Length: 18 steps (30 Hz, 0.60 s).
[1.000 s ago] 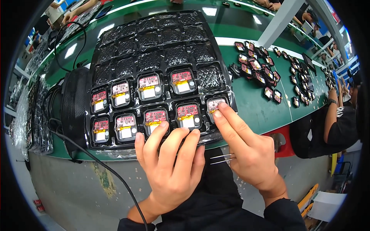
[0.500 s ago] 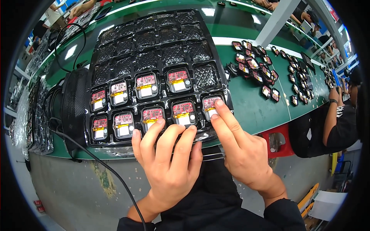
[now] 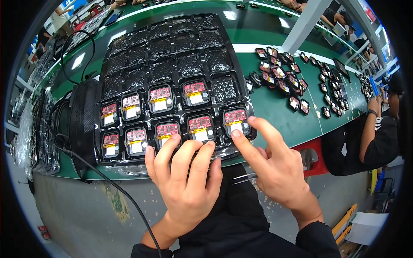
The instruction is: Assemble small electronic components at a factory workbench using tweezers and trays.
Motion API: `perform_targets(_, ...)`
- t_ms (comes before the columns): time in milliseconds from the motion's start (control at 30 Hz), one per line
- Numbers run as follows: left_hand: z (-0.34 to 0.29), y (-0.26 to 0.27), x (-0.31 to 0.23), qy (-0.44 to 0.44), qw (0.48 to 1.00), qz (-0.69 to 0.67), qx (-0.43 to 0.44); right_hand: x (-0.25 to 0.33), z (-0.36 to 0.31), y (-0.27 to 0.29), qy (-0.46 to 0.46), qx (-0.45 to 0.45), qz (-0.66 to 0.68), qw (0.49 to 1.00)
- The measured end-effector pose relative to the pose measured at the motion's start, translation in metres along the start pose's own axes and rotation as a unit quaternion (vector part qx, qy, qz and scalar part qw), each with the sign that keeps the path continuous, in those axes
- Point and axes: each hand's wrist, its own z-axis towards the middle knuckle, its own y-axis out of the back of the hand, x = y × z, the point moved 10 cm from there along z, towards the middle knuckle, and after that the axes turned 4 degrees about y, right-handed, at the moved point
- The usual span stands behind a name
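A black moulded plastic tray (image 3: 172, 109) holds small square black housings with red circuit boards, yellow strips and white blocks in its two nearest rows. My left hand (image 3: 185, 185) is open, its spread, bent fingertips resting along the tray's front edge by the nearest housings. At the front right corner pocket, two stretched fingers of my right hand (image 3: 279, 172) touch or nearly touch a circuit-board housing (image 3: 235, 122), one at its lower edge, one at its right side. The slim metal points of tweezers (image 3: 244, 178) stick out from under that hand; their grip end is hidden.
Loose circuit-board housings (image 3: 282, 79) lie heaped on the green table (image 3: 275, 129) to the right. A black mesh-covered case (image 3: 84, 116) and a black cable (image 3: 116, 185) flank the tray's left. A grey post (image 3: 301, 28) rises behind; a co-worker (image 3: 370, 133) sits at right.
My right hand's two fingers have spread apart and drawn slightly back, uncovering more of the corner housing. The tweezer points shifted a little right. My left hand stays almost in place.
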Motion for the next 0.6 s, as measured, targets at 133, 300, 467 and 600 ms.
perform_targets(133, 0.0000, 0.0005, -0.0001, 0.003, 1.000, -0.006, -0.004, -0.0073, 0.0044, 0.0058, 0.021, -0.065, 0.007, 0.998)
perform_targets(300, 0.0009, 0.0005, 0.0003, 0.004, 1.000, -0.012, -0.004, -0.0106, -0.0026, 0.0001, 0.073, -0.170, -0.003, 0.983)
perform_targets(467, 0.0008, 0.0009, 0.0029, 0.007, 1.000, -0.008, -0.001, -0.0039, 0.0014, 0.0027, 0.084, -0.169, -0.012, 0.982)
perform_targets(600, 0.0001, -0.0006, 0.0035, 0.007, 1.000, -0.014, 0.002, -0.0062, 0.0013, -0.0022, 0.087, -0.150, 0.020, 0.985)
